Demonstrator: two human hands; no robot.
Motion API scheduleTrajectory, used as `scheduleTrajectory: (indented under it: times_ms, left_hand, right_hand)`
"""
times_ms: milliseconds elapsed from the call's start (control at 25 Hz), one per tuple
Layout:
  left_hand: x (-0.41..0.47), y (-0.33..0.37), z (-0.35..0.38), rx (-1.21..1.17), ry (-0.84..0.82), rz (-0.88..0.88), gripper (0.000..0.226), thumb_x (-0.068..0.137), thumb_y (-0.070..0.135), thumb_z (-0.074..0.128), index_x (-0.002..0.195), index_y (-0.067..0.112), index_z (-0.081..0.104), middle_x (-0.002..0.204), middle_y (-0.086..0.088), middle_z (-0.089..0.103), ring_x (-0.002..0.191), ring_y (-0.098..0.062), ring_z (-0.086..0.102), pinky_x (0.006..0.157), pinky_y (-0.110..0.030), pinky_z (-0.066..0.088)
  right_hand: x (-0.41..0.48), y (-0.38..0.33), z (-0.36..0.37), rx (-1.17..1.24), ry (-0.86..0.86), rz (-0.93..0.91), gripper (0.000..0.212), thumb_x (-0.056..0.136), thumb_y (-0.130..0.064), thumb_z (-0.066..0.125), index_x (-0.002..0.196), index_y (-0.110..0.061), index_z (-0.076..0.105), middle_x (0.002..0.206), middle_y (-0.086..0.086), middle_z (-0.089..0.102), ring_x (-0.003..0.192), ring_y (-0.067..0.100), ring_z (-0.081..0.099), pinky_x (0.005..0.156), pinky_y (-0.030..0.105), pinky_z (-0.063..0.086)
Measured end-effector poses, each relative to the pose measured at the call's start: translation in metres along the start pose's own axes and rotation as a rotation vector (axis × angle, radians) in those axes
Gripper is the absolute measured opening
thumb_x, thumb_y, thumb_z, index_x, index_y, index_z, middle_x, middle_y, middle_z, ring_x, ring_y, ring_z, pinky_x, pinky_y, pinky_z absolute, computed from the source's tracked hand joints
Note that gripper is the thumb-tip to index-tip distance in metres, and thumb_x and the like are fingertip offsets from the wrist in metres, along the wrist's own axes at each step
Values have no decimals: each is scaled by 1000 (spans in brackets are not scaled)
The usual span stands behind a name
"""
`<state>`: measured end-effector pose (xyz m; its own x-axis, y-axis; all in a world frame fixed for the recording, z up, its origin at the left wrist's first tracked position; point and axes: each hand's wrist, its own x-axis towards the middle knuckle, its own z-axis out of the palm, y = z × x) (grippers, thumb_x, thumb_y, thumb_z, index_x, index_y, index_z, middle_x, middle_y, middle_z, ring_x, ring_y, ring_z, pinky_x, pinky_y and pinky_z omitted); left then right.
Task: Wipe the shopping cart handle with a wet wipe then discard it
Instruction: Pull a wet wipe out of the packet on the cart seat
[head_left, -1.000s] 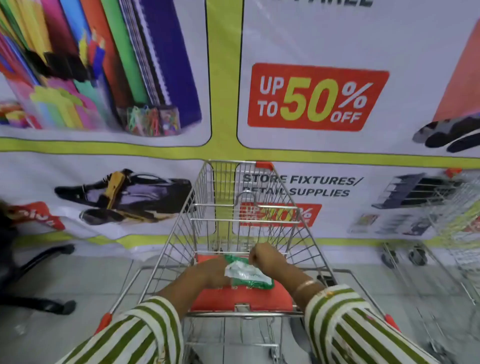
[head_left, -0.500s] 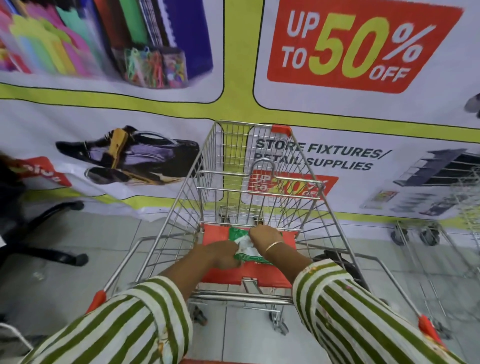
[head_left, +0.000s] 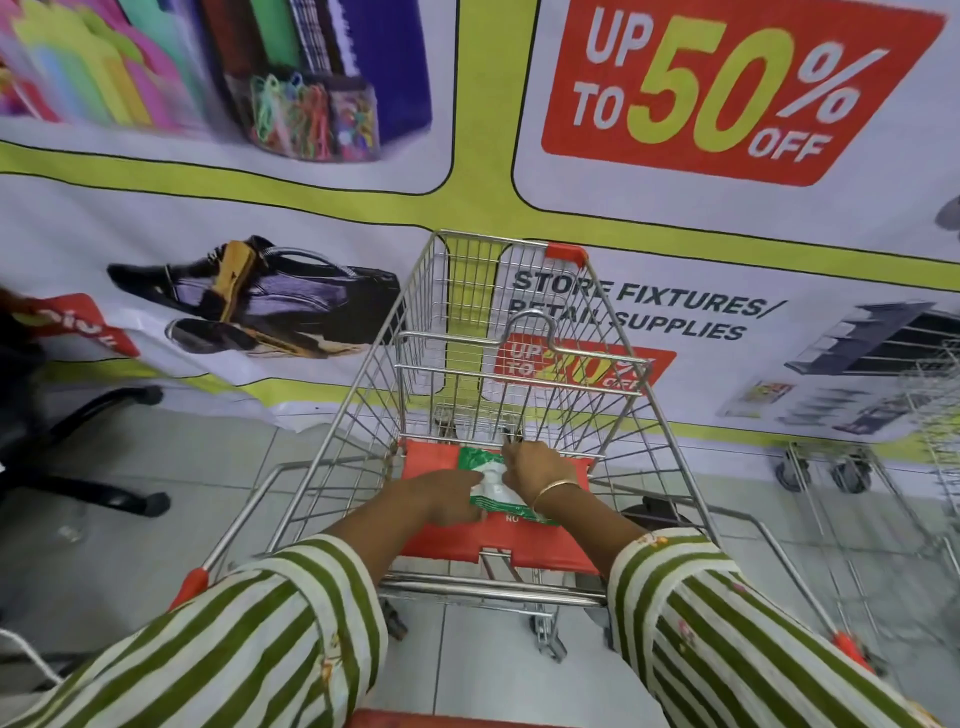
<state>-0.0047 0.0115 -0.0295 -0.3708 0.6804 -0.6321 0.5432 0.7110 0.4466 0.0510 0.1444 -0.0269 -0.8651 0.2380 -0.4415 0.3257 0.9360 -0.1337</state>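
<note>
Wet-wipe pack (head_left: 491, 480), green/white, lying flat on red child-seat flap (head_left: 441, 540) of shopping cart (head_left: 519, 332), i.e. inside the basket end nearest the wearer, well fwd of the cart handle. Handle itself barely in view: red strip at bottom edge of frame (head_left: 441, 719), below both forearms; untouched, not yet wiped by the look of it. Both hands reached over handle onto the pack. Left hand (head_left: 447, 501) pressed on pack's left/near edge, fingers flat, apparently pinning it to the flap. Right hand (head_left: 535, 465) on pack's far-right part, fingertips bunched at the white centre label, approx. a pinch; cannot tell whether a wipe is yet gripped, fingertips hidden under the knuckles. Hands close together, nearly touching, pack between and under them. Pack's long axis runs roughly far-left to near-right across the flap, slightly skewed to the cart's centreline; opening faces up. Right hand nearer the opening, so judged the pulling hand; left the anchoring hand. Step in hand, by judgement: extracting a wipe; task at early stage. Next move likely needs an upward pull toward the wearer, then travel back to handle, which lies behind/below the hands rel. to the pack. Risk: pack lifting with the wipe if left-hand pressure slackens. Banner (head_left: 727, 93) behind cart, second cart (head_left: 924, 415) to right of it: no bearing.
</note>
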Motion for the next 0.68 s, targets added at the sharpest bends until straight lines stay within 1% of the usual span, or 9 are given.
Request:
scheduleTrajectory:
  times_ms: [40,120,240,360,400,480,520,560,680]
  left_hand:
    - [1,0,0,2,-4,-16,59,92,32,51,143,15,28,148,-11,38,130,-27,40,101,-29,34]
    - [2,2,1,12,-12,-28,61,92,34,50,145,15,24,149,-10,35,131,-26,38,103,-30,33]
    - [4,3,2,12,-30,-36,61,93,35,48,145,15,24,150,-10,34,132,-26,36,104,-31,31]
    - [5,3,3,13,-35,-42,63,92,36,49,146,17,22,151,-9,31,134,-26,35,106,-32,31]
    - [5,2,3,13,-38,-47,63,92,37,49,146,17,21,152,-8,30,135,-26,33,107,-33,30]
    - [5,2,4,12,-43,-58,66,92,37,50,147,18,18,154,-8,26,137,-26,30,110,-34,28]
    - [4,2,4,8,-43,-60,67,92,37,50,147,19,17,154,-8,25,137,-26,29,110,-34,27]
    - [4,2,3,2,-42,-60,67,92,36,50,147,21,15,155,-8,24,137,-26,29,111,-35,27]
    - [3,4,2,6,-38,-52,67,93,34,50,148,22,13,154,-9,25,137,-27,29,110,-34,28]
  right_hand:
    - [-2,0,-3,21,-5,-4,19,89,-11,46,103,-7,59,108,19,65,98,33,61,68,32,42]
    - [-4,1,-7,82,-12,-2,9,90,-11,47,83,-13,53,94,19,62,88,30,58,63,29,36]
    - [-5,5,-7,158,-3,16,30,88,-12,48,61,-18,37,74,11,53,76,23,46,56,26,32]
    - [-5,11,-5,223,-4,26,34,87,-13,50,58,-22,35,66,3,47,75,22,47,55,25,33]
    - [-7,12,-5,225,1,5,30,86,-13,51,60,-22,40,67,1,47,76,24,49,57,26,35]
    - [-8,15,-5,171,21,-56,6,86,-12,53,83,-14,58,89,6,56,88,28,55,69,31,44]
    - [-8,14,-5,123,32,-85,11,87,-12,53,94,-10,61,101,11,56,95,30,56,75,33,47]
    - [-7,13,-5,82,56,-111,15,88,-11,51,97,-8,63,105,13,56,97,31,56,77,34,49]
    - [-5,10,-5,126,101,-113,21,87,-5,45,78,-9,63,85,13,57,87,32,61,63,29,45]
